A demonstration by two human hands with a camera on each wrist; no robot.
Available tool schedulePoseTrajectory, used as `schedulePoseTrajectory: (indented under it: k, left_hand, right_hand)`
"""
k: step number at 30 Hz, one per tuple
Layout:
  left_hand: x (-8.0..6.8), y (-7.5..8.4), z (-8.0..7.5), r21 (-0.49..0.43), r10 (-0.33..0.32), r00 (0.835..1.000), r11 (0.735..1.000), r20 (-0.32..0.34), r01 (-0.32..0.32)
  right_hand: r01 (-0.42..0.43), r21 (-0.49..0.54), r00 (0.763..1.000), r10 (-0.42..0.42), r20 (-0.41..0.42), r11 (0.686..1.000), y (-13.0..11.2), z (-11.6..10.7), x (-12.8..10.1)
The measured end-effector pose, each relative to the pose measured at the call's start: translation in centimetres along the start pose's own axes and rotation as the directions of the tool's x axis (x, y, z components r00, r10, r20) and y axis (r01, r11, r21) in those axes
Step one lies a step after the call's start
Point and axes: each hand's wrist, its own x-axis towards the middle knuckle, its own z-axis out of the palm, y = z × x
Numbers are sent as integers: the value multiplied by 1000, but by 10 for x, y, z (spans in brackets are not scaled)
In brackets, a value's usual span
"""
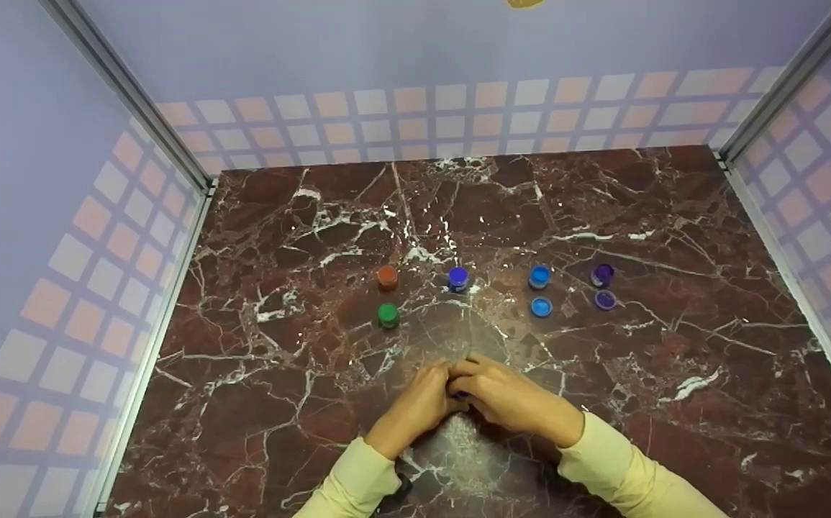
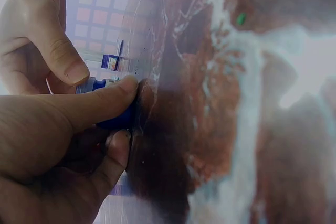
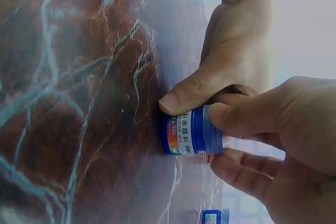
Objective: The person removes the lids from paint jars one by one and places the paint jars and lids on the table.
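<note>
I see a dark red marble desk (image 1: 674,237) fenced by lilac walls with a pale tile pattern. On my left stand an orange-capped jar (image 1: 387,277) and a green-capped jar (image 1: 388,314) just in front of it; mid-desk a violet-blue jar (image 1: 458,278). Further right a blue jar (image 1: 539,276) stands behind a loose blue lid (image 1: 542,307), and a purple jar (image 1: 602,274) behind a purple lid (image 1: 605,300)

Six small paint jars (image 1: 458,278), two loose lids (image 1: 541,307).
</note>
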Motion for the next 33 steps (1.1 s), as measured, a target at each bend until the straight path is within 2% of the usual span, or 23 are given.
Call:
schedulePoseTrajectory:
  k: [6,10,14,17,20,24,26,28,30,33]
  left_hand:
    - [1,0,1,4,1,1000,1000,-11,-1]
    - [0,-1,1,-31,-6,1000,1000,18,6]
    - [-1,-2,1,-44,29,1000,999,10,-28]
    - [-1,-3,1,-40,53,999,998,-14,-53]
    - [-1,-2,2,-54,40,999,998,-19,-41]
    - [0,-1,2,-60,18,1000,998,-10,-18]
    - [-1,0,2,-51,12,1000,999,-7,-12]
    - [-1,1,1,-37,13,1000,999,-11,-14]
    - [-1,1,0,-30,15,1000,999,-12,-15]
    - [-1,1,0,-32,16,1000,999,-9,-16]
  right_hand:
    - [-3,43,1000,4,-21,999,4,1,-3]
    - [-36,118,998,41,-39,992,7,1,-7]
    - [-92,198,991,109,-75,976,9,3,-12]
    - [-153,238,974,187,-128,959,10,6,-15]
    - [-235,270,930,296,-216,934,11,9,-16]
    - [-370,314,824,464,-323,875,11,11,-16]
    - [-427,338,772,533,-347,838,11,10,-14]
    - [-468,371,730,587,-349,802,10,8,-12]
    - [-496,392,703,623,-342,775,8,7,-9]
    - [-522,397,691,647,-323,755,4,5,-5]
